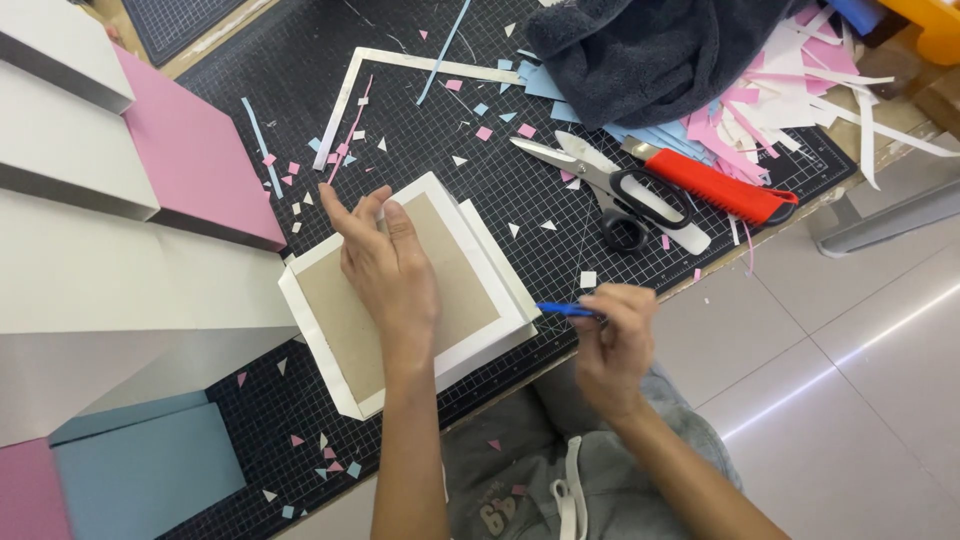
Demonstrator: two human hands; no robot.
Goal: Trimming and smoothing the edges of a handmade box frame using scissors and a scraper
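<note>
The board (400,295), brown card on a wider white sheet, lies near the tabletop's (520,190) near edge. It looks light and stiff, its white flaps easily creased, so flat pressure on the middle suits it best. The left hand (385,270) lies palm-down on it, fingers stretched far-left. The right hand (615,335), off the near edge, pinches a blue tool (562,310) pointing at the board. Scissors (610,190) lie farther right.
</note>
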